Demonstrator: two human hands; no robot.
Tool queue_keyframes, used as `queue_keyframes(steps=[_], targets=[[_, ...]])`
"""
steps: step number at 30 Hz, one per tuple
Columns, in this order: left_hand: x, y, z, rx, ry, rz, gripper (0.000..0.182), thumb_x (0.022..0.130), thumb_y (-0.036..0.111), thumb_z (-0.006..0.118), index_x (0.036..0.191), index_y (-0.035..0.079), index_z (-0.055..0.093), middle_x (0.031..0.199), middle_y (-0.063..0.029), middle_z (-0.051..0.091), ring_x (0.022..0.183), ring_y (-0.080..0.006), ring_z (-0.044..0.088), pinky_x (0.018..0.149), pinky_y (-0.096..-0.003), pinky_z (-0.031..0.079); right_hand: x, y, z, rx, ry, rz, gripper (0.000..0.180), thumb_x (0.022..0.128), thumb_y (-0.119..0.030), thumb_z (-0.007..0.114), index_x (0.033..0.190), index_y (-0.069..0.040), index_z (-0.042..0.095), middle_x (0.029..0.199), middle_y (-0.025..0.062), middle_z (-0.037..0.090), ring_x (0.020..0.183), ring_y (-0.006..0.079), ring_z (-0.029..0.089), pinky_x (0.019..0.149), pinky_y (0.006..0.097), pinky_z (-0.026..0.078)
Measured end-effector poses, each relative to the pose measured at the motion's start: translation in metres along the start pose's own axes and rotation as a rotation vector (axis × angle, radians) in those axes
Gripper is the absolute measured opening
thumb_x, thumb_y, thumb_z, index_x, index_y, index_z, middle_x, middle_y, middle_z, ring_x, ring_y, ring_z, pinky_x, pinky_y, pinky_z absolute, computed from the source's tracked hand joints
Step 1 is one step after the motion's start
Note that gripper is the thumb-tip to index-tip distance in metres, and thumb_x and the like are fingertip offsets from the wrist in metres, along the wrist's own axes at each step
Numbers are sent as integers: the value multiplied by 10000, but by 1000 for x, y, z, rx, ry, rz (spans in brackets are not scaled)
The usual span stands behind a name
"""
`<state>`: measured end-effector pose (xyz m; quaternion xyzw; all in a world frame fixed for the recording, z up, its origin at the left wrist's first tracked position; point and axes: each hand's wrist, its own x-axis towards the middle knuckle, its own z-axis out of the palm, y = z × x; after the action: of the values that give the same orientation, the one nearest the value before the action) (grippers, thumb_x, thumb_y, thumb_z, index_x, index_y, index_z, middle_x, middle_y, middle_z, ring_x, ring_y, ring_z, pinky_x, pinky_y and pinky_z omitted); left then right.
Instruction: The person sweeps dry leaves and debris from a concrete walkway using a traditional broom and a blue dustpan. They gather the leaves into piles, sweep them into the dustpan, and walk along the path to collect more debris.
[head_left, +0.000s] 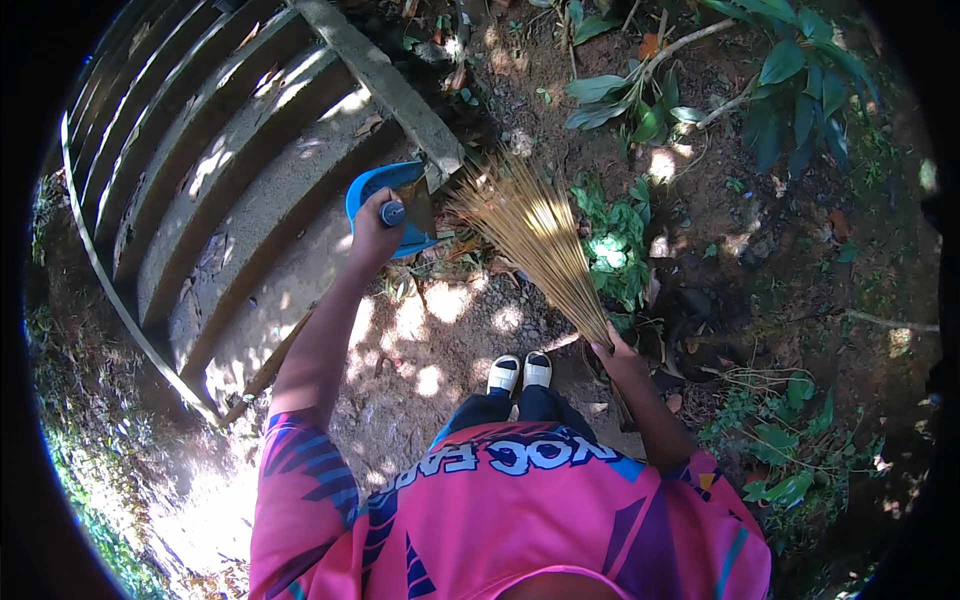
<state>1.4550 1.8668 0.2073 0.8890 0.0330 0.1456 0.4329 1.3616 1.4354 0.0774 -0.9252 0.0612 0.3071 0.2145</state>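
Observation:
My left hand (376, 231) is closed around the dark-tipped handle of a blue plastic dustpan (364, 187), held near the lower end of a concrete edge beam beside the steps. In my right hand (621, 358) is the bound end of a stick broom (551, 262), its bristles fanned out up and to the left. The bristle tips lie close to the right of the dustpan, with a small gap between. Dry leaves (465, 247) lie on the soil just below the dustpan's mouth. What the pan holds is hard to make out.
Concrete steps (262, 202) with scattered dry leaves fill the upper left, bordered by a concrete beam (390, 82). Leafy plants (615, 247) grow right of the broom, and a branch (694, 37) reaches in above. More green plants (787, 442) stand at the lower right.

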Motion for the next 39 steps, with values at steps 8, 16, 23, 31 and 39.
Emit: queue_keyframes(steps=[8, 16, 23, 31, 39], targets=[[-4, -3, -2, -146, 56, -105, 162, 690, -66, 516, 748, 76, 464, 702, 27, 460, 664, -57, 427, 605, -229, 376, -11, -53, 24, -203, -113, -141, 641, 784, -609, 431, 1331, -294, 319, 1074, 205, 568, 988, 376, 548, 833, 444, 435], [-13, -4, -10, -92, 120, -83, 127, 696, -49, 525, 732, 60, 470, 674, -3, 469, 636, -74, 442, 590, -241, 382, 0, -34, 19, -159, -30, 20, 644, 791, -589, 447, 1345, -305, 284, 1064, 226, 570, 988, 366, 556, 848, 444, 424], [-31, 6, -35, 16, 10, -209, 305, 696, 21, 584, 999, 27, 550, 819, -87, 576, 771, -168, 546, 739, -281, 430, -50, -8, 16, 155, -6, -19, 659, 785, -550, 505, 1327, -214, 341, 1110, 221, 548, 1029, 351, 534, 873, 404, 408], [-18, 107, -80, -457, 46, -229, 290, 747, 61, 569, 1024, 30, 492, 991, -77, 469, 916, -207, 485, 725, -388, 493, -165, 53, 30, 418, 244, 39, 706, 721, -630, 534, 1223, -137, 476, 997, 192, 598, 935, 318, 580, 806, 391, 439], [-41, 188, -2, -881, -224, -36, 211, 814, -24, 499, 1015, 40, 499, 1097, -126, 479, 1037, -222, 468, 767, -467, 479, -305, 95, 69, 710, 549, 301, 648, 664, -559, 649, 1037, -41, 543, 925, 182, 602, 898, 319, 579, 761, 374, 436]])
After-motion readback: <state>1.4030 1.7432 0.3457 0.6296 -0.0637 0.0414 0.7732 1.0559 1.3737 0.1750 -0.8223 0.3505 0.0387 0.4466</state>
